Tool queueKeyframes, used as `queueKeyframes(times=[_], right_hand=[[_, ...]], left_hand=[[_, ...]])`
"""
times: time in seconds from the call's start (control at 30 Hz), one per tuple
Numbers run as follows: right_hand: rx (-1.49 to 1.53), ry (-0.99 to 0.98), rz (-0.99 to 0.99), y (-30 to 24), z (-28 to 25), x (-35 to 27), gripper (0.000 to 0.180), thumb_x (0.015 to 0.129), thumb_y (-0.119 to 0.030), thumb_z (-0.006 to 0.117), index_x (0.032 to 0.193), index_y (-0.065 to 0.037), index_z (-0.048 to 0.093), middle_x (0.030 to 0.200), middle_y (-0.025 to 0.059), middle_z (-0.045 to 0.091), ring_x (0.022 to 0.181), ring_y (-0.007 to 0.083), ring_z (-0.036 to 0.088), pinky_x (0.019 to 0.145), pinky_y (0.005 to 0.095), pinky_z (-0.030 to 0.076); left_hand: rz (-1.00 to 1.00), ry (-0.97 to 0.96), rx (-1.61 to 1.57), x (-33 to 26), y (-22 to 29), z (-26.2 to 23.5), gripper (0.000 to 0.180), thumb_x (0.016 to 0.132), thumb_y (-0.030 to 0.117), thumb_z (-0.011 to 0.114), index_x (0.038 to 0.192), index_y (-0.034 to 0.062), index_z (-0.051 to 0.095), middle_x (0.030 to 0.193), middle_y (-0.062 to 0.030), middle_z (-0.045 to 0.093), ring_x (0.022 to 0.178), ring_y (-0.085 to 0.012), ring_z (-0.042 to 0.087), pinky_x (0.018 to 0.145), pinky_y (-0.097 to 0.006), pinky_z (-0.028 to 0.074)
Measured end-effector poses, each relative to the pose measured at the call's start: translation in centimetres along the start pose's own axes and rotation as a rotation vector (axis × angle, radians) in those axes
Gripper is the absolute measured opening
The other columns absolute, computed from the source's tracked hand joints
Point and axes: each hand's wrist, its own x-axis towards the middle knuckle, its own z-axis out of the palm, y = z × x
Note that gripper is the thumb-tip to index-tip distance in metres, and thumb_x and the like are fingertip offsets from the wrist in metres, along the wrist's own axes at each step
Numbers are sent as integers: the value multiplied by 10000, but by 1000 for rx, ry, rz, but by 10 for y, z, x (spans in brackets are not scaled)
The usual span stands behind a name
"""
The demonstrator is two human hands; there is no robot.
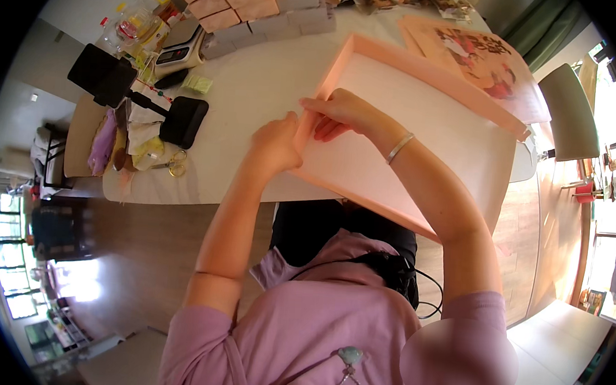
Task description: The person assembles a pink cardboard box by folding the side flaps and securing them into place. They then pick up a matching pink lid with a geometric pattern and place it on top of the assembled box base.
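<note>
A large shallow cardboard box (436, 82), peach on its walls and white inside, lies on the table in front of me, partly past the near edge. Its far, left and near walls stand up, while the right side lies flat. My left hand (277, 145) grips the left wall from outside, near the front corner; its fingertips are partly hidden. Over the same wall reaches my right hand (344, 116), thumb on the top edge and fingers on the inner side, pinching the wall.
Stacked peach and grey boxes (252, 9) stand at the back. A printed peach sheet (482, 62) lies at the far right. On the left are a black phone stand (184, 121), a scale (179, 47), scissors (176, 165) and bottles (128, 23). A chair (570, 113) stands right.
</note>
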Motion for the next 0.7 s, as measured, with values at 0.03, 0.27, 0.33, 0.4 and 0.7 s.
queueKeyframes(times=[0.03, 0.27, 0.33, 0.4, 0.7], right_hand=[[-129, 18, 22, 1, -1, -1, 495, 933, -416, 694, 1003, 72, 667, 877, 192, 715, 711, 250, 729, 644, 340, 629], [-1194, 534, -881, 13, 5, -11, 477, 762, -212, 837, 1160, -84, 607, 1113, 124, 655, 1067, 275, 660, 1010, 493, 467], [-1253, 595, -1153, 18, 6, 0, 470, 738, -193, 841, 1140, -124, 609, 1092, 78, 651, 1094, 268, 632, 1068, 502, 401], [-1214, 532, -1253, 19, 9, 17, 433, 738, -203, 835, 1107, -123, 625, 1027, 52, 654, 1058, 255, 627, 1066, 496, 376], [-1307, 203, -969, 15, 14, 31, 389, 723, -391, 836, 990, -160, 674, 955, -3, 679, 996, 205, 637, 1055, 472, 391]], left_hand=[[15, -3, 40, 4, -1, 5, 487, 724, 70, 756, 1150, -12, 534, 1009, -214, 713, 973, -384, 704, 828, -472, 572], [-53, 216, 67, 30, -11, 12, 506, 729, 29, 735, 1175, -14, 501, 948, -245, 704, 920, -414, 702, 750, -467, 572], [6, 242, -36, 28, -18, 2, 519, 762, 53, 723, 1227, -24, 505, 946, -225, 716, 903, -370, 720, 734, -428, 586], [-39, 83, -460, 22, -26, -14, 537, 781, 87, 720, 1266, -35, 524, 967, -195, 723, 900, -287, 718, 731, -382, 582], [156, -156, -1079, 13, -71, -8, 513, 830, 53, 694, 1322, -52, 593, 1122, -119, 715, 1010, -181, 676, 939, -310, 521]])
